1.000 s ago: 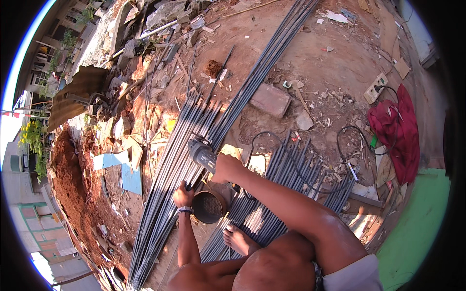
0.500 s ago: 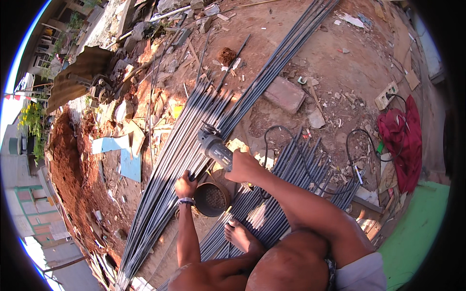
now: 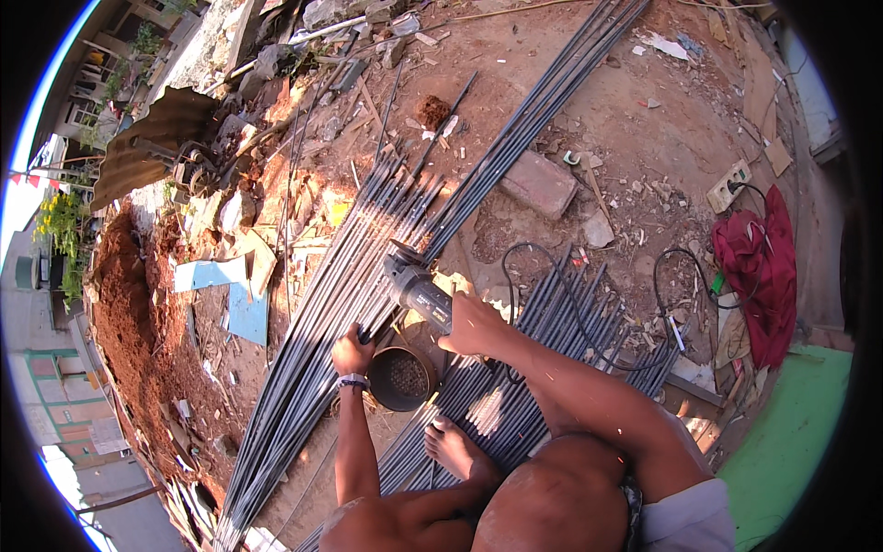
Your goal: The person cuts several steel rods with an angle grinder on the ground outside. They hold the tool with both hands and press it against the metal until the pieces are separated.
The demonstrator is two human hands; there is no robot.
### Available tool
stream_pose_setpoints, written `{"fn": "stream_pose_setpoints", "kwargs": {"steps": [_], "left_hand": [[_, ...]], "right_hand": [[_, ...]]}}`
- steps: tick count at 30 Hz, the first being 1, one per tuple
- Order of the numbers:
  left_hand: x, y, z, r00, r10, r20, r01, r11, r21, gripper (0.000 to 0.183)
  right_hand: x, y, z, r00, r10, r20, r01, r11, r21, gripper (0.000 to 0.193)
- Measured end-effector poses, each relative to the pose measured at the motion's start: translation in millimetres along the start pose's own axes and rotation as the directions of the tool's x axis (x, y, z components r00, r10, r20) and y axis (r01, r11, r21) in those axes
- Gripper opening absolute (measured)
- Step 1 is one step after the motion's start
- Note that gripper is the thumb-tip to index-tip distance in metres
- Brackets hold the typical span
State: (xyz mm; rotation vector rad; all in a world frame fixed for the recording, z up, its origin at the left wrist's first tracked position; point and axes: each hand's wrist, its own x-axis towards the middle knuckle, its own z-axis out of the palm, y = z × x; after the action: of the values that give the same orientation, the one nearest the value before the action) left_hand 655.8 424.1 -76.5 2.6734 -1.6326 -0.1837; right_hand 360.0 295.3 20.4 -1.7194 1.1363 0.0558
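Note:
My right hand (image 3: 473,324) is wrapped round the dark grey body of an angle grinder (image 3: 425,296). The grinder's head lies over a long bundle of steel rebars (image 3: 317,336), close to the bars. My left hand (image 3: 351,353) is closed on a rebar at the near side of that bundle, and its fingers partly hide the grip. Just right of my left wrist stands a round metal pot (image 3: 401,379) with small dark bits at its bottom. Shorter cut bars (image 3: 552,345) lie side by side under my bare foot (image 3: 454,449).
A black cord (image 3: 635,365) loops rightward toward a pale power strip (image 3: 729,187) and a dark red cloth (image 3: 762,267). A concrete block (image 3: 539,183) sits beyond the cut bars. At left are blue board pieces (image 3: 246,313), a rusty corrugated sheet (image 3: 156,138) and heaped red soil (image 3: 124,285).
The grinder and my right hand have shifted slightly right and nearer to me. Small bright specks now show over my right arm. My left hand keeps its place on the bar.

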Motion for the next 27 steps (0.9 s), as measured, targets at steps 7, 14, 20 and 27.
{"fn": "stream_pose_setpoints", "kwargs": {"steps": [7, 14, 20, 27], "left_hand": [[1, -2, -5, 1.0, 0.018, 0.008, -0.018, 1.0, -0.019, 0.03], [0, -2, -8, 0.999, -0.014, 0.035, 0.014, 1.0, 0.003, 0.034], [2, 2, -5, 0.998, -0.019, 0.053, 0.019, 1.0, 0.0, 0.036], [2, -1, -8, 0.999, -0.018, 0.052, 0.017, 1.0, 0.01, 0.038]], "right_hand": [[-13, 21, 12, 0.99, -0.088, -0.11, 0.086, 0.996, -0.024, 0.057], [-6, 21, 16, 0.993, -0.079, -0.086, 0.079, 0.997, -0.003, 0.06], [9, 26, 17, 0.992, -0.11, -0.055, 0.115, 0.987, 0.112, 0.062], [15, 8, 15, 0.996, -0.05, -0.078, 0.058, 0.993, 0.098, 0.063]]}}
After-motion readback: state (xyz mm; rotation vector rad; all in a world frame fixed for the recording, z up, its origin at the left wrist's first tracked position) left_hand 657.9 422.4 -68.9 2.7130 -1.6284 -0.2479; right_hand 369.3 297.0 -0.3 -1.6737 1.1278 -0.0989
